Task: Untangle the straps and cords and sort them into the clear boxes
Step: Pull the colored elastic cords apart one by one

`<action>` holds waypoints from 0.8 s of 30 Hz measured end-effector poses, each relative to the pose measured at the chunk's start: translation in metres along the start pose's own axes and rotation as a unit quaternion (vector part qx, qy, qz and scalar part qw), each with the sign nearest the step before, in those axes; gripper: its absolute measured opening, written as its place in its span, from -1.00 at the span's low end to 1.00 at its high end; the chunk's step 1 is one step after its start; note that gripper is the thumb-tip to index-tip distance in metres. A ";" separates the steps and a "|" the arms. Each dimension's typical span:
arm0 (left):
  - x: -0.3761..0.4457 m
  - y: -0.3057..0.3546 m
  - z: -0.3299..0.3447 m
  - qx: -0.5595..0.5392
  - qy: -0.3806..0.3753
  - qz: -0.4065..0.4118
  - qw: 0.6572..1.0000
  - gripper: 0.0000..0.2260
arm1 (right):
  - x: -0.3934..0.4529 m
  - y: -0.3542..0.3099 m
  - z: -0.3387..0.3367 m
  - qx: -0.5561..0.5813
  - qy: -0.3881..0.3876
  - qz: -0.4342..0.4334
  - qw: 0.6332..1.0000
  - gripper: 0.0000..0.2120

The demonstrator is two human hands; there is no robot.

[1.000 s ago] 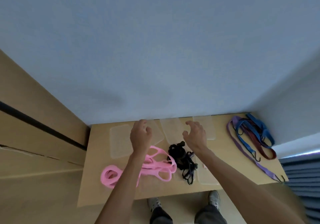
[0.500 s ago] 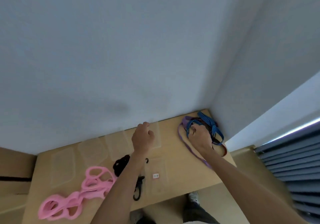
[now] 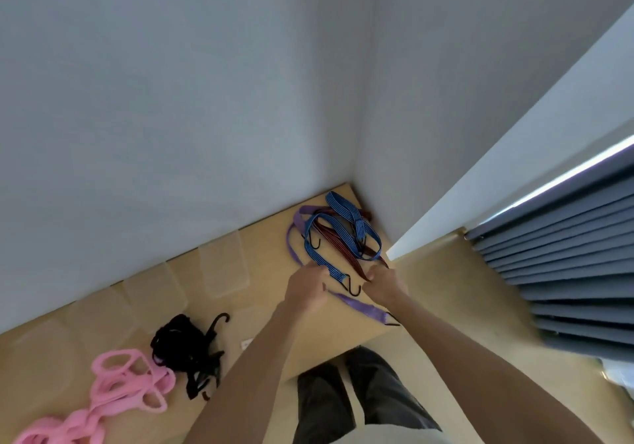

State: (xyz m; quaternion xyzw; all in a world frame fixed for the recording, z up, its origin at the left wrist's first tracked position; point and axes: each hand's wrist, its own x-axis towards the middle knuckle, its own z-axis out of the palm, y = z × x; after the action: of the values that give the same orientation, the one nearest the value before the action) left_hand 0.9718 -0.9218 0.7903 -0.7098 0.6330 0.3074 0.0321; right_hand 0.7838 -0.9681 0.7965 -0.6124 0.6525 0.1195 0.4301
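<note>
A tangle of a blue striped bungee cord, a dark red cord and a purple strap lies in the table's far right corner. My left hand is closed on the purple strap, right beside the blue cord. My right hand pinches the near end of the dark red cord. A clear box stands by the wall, with more clear boxes to its left. A black cord bundle and pink straps lie at the lower left.
The wooden table sits in a wall corner, with its right edge next to a white ledge and grey pleated blinds. My legs and shoes stand below the table's front edge.
My view has swung right to the table corner. Both hands moved from over the boxes and black cords to the coloured tangle and closed on its strands.
</note>
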 end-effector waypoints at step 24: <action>0.048 0.048 -0.106 -0.328 0.047 -0.032 0.943 -0.82 | 0.002 -0.065 -0.042 0.126 0.036 -0.185 0.974 -0.70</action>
State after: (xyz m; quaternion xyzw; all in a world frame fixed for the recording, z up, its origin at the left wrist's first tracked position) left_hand 0.9705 -1.0193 0.8695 -0.7147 0.4748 0.4630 -0.2223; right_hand 0.8249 -1.0129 0.8442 -0.6674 0.5528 -0.0679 0.4944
